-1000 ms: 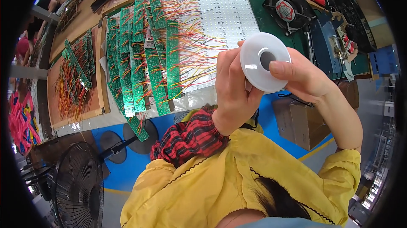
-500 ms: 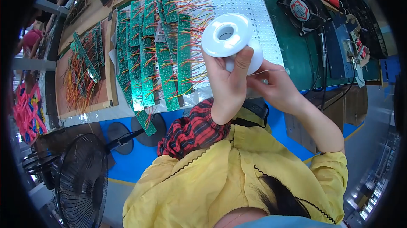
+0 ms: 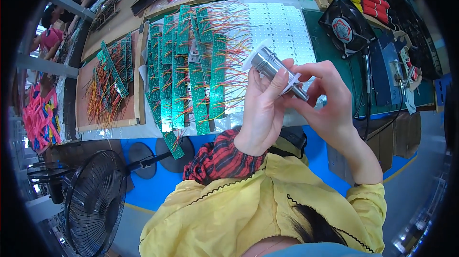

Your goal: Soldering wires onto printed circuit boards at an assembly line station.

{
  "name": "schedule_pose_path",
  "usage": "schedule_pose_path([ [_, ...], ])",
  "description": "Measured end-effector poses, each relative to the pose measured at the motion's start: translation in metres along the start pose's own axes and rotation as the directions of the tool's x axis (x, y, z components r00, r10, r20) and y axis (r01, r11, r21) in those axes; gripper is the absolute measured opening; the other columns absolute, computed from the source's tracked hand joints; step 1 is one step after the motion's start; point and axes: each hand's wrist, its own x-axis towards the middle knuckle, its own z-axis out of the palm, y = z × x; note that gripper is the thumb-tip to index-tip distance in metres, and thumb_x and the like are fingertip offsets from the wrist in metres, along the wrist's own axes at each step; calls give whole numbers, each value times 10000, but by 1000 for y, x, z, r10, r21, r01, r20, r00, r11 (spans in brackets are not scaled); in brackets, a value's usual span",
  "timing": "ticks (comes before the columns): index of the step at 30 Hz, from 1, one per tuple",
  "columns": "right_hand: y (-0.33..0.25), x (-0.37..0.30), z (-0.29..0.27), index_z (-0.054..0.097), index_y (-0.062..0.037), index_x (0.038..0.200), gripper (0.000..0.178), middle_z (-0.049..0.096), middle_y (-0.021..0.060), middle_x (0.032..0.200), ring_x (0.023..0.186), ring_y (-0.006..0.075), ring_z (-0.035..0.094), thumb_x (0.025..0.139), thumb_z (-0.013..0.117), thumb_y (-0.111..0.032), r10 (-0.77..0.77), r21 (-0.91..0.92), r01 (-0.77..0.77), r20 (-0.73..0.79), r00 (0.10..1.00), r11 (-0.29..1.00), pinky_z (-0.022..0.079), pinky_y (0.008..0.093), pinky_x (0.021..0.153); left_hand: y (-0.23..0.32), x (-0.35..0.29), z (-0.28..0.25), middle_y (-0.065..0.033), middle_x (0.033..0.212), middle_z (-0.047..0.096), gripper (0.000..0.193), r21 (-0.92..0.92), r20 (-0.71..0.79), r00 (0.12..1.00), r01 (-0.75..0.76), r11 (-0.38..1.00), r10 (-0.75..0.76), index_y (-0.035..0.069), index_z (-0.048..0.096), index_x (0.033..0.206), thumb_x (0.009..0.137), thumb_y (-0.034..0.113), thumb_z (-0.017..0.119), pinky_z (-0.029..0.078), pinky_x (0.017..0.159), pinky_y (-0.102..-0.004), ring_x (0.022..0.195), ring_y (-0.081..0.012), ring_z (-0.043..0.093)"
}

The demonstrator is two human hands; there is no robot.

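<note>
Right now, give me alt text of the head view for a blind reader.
A person's left hand holds a tilted, white-flanged spool of silvery wire, the right hand at its lower-right end. Beyond the hands, a bench holds green circuit boards with red and yellow wires, white panels and a square black fan.

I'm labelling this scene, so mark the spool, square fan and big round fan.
Spool (image 3: 268, 62): head view, on its silver winding.
Square fan (image 3: 342, 29): head view, on its round hub.
Big round fan (image 3: 96, 202): head view, on its wire grille.
</note>
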Motion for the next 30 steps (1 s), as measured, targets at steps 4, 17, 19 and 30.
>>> schedule_pose_path([
  [4,-2,8,-46,380,-127,1300,923,453,100,1164,895,187,532,477,777,2,17,22,-24,271,963,999,461,298,719,4,-4,7,-74,1107,527,304,-65,18,998,59,996,-57,75,415,1160,891,176,513,433,845,-345,1027,-191,510],
  [17,12,22,-60,281,-146,1351,982,371,130,1207,1057,307,453,514,772,2,-198,197,112,503,841,974,459,337,817,-10,-20,25,-63,1064,491,447,-5,240,923,310,951,-299,58,316,1220,861,153,564,414,890,-339,1022,-175,499],
  [19,14,23,-61,272,-147,1355,991,353,143,1242,1080,331,443,514,779,-10,-316,137,286,471,824,948,436,350,850,-14,-19,27,-68,1061,497,471,19,231,931,287,958,-283,58,306,1225,854,160,577,414,886,-332,1022,-169,496],
  [30,15,32,-81,272,-60,1345,1040,289,177,1335,1215,340,334,443,790,-26,-289,113,276,579,763,955,358,373,960,-12,-12,37,-78,1101,480,501,7,232,931,288,958,-281,59,289,1248,844,107,582,416,909,-345,1046,-178,485],
])
